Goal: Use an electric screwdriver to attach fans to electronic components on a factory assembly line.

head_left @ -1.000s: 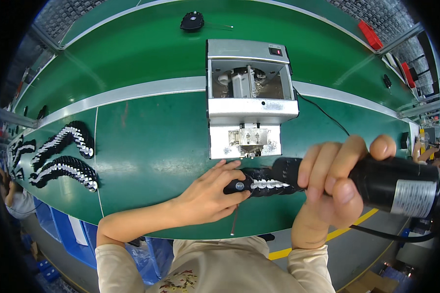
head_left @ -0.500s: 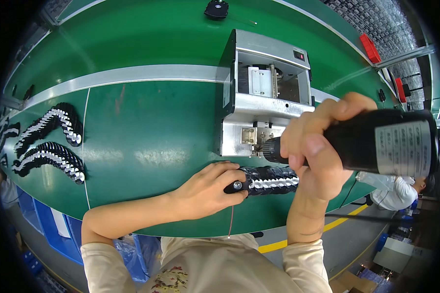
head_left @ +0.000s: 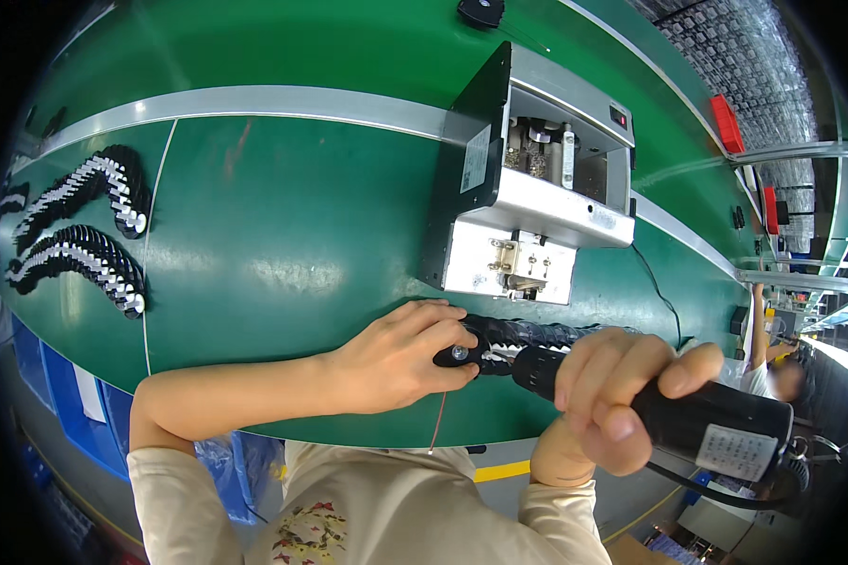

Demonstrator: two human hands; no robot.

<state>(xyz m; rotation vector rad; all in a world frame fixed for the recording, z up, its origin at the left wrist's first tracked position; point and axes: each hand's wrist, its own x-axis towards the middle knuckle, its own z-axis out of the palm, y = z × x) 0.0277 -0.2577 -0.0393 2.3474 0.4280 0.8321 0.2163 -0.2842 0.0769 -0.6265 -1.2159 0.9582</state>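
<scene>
A row of dark, close-packed parts with a white band (head_left: 504, 352) lies near the front edge of the bench. At its left end, my left hand (head_left: 400, 356) is closed round the end black part (head_left: 452, 356), which has a round metal screw head showing. A thin red wire (head_left: 438, 419) hangs from that end towards my body. My right hand (head_left: 622, 391) grips a black electric screwdriver (head_left: 711, 424), tilted with its tip down to the left. The tip reaches the row just right of my left fingers; exact contact is hard to make out.
Behind the row stands a metal screw feeder (head_left: 546, 193). Two curved rows of similar parts (head_left: 85, 188) lie at far left. A dark device with a thin rod (head_left: 481, 11) sits at the back. Blue bins (head_left: 61, 395) stand below the bench; another person's arm (head_left: 758, 325) shows at right.
My right hand has brought the screwdriver from the front of the screw feeder down towards me, onto the row. My left hand keeps its hold. The whole view has shifted.
</scene>
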